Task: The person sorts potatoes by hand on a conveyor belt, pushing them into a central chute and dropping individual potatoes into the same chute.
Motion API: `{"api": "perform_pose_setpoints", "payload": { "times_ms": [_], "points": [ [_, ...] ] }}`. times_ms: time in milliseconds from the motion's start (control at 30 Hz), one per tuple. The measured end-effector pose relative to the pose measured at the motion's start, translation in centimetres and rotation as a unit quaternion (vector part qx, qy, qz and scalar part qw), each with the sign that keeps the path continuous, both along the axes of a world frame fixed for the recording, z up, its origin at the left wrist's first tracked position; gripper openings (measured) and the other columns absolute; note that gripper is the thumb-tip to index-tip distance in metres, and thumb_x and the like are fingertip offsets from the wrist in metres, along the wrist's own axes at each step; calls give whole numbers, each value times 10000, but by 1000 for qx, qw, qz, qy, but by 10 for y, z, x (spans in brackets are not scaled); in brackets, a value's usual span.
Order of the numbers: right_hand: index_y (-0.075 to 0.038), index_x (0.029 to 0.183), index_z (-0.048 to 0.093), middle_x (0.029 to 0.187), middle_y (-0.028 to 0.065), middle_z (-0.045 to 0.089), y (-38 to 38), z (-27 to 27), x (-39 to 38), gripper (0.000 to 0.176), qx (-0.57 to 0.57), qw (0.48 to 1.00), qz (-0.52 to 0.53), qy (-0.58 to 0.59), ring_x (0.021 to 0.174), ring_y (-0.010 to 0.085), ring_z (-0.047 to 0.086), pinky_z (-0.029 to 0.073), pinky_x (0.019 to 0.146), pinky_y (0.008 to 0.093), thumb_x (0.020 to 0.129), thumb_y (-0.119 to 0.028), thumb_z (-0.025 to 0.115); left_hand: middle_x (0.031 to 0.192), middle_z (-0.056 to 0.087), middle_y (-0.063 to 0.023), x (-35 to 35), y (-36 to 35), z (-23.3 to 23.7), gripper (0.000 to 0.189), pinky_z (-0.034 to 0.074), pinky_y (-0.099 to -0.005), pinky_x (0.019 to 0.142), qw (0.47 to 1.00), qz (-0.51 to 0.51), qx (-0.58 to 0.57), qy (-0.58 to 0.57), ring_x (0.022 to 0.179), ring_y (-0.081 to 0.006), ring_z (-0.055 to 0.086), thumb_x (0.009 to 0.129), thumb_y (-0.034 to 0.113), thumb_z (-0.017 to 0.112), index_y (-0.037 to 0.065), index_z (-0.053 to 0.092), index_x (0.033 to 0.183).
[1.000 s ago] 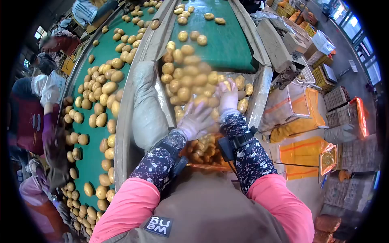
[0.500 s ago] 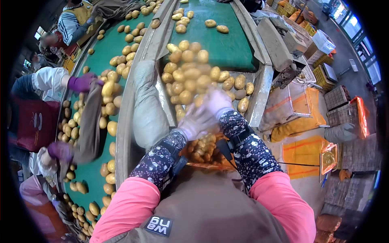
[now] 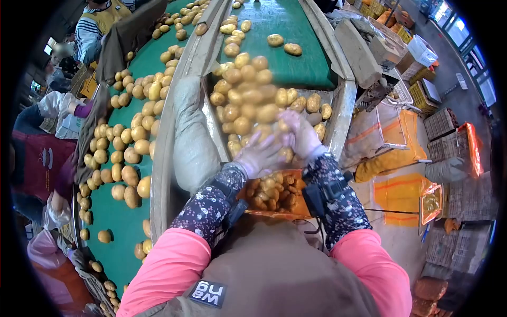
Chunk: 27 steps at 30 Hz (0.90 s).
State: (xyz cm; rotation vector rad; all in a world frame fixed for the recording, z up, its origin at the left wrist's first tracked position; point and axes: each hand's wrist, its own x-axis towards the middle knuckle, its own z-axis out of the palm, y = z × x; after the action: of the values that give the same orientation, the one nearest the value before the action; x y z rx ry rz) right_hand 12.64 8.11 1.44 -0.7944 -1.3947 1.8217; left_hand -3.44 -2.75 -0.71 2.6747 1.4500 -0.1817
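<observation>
A heap of potatoes (image 3: 245,103) fills the metal chute (image 3: 338,119) at the lower end of the green belt; some are smeared by motion. My left hand (image 3: 259,157), in a pale glove, lies spread at the near edge of the heap. To its right, my right hand (image 3: 303,136), gloved too, rests against the potatoes, fingers apart and slightly blurred. A potato shows beside its fingertips; neither hand is closed around one. Below both hands, close to my body, an orange mesh bag (image 3: 280,214) gapes with potatoes inside.
On the left, past a metal rail (image 3: 168,142), another green belt (image 3: 119,211) carries many potatoes. Co-workers (image 3: 45,153) stand along its far side. A grey padded roll (image 3: 191,134) lies along the chute's left wall. Stacked crates (image 3: 467,195) and orange bags (image 3: 398,195) stand on the right.
My hands have moved apart, the right one shifting rightward, revealing more of the bag below. Potatoes on the left belt have shifted, and the co-worker's cloth there has moved back to the belt's edge.
</observation>
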Motion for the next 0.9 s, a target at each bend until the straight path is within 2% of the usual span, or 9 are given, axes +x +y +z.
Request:
{"api": "perform_pose_setpoints", "payload": {
  "times_ms": [100,200,333,467,733,767,800,833,900],
  "points": [
    [-53,1221,558,922,46,674,-37,-14,24,350,140,958,251,-6,593,127,610,498,518,245,931,-223,655,1504,391,-44,8,5,22,616,107,-596,1201,998,14,-38,42,1467,-288,239,842,457,654,289,483,1410],
    [-47,1206,589,909,69,679,-84,-35,28,341,-281,840,455,-88,647,149,644,534,577,270,902,-179,670,1473,414,-43,-1,0,-18,599,138,-595,1191,995,-20,87,-41,1444,-296,270,825,442,677,283,518,1380],
    [-29,1137,637,904,89,682,-138,-85,3,276,-344,814,438,-163,674,155,657,545,594,287,903,-175,652,1444,429,-42,-3,-1,-17,583,172,-594,1176,990,-26,117,-73,1416,-305,303,814,431,691,280,543,1358],
    [27,1147,625,969,106,687,-175,-139,-47,335,160,837,492,-176,849,168,665,541,733,260,926,-224,651,1545,369,-14,0,0,-15,663,88,-675,1173,999,-2,36,-15,1483,-338,229,870,487,628,379,389,1478],
    [85,1254,552,1008,117,678,-152,-129,-51,398,345,707,578,-217,982,198,653,534,857,273,978,-199,591,1555,353,-8,6,-2,0,643,86,-652,1186,1000,8,1,20,1495,-323,200,864,477,633,397,415,1463],
    [93,1268,543,1013,118,677,-131,-107,-42,406,274,731,604,-162,999,202,651,533,872,274,984,-195,583,1557,351,-7,6,-1,2,635,84,-647,1189,1000,11,-5,28,1497,-318,196,868,477,627,394,420,1462],
    [-8,1229,623,1124,84,684,-124,-92,-21,357,-200,818,522,-134,1038,150,649,518,860,235,898,-121,697,1532,366,-11,3,0,-8,603,104,-620,1191,998,-6,59,25,1481,-300,213,869,467,628,354,460,1437],
    [-9,1226,625,1078,62,698,-103,-94,6,381,-329,820,468,-14,989,132,658,531,838,253,866,-88,720,1507,382,-16,-2,0,-26,574,124,-592,1192,992,-23,121,22,1465,-282,231,871,457,629,314,501,1412],
    [31,1194,624,1063,166,690,-66,-8,27,272,-76,921,342,-168,985,244,695,568,871,336,955,-70,542,1475,404,-18,-1,-1,-25,549,143,-562,1195,993,-21,117,28,1449,-262,251,872,445,632,280,538,1388]
  ]
}}
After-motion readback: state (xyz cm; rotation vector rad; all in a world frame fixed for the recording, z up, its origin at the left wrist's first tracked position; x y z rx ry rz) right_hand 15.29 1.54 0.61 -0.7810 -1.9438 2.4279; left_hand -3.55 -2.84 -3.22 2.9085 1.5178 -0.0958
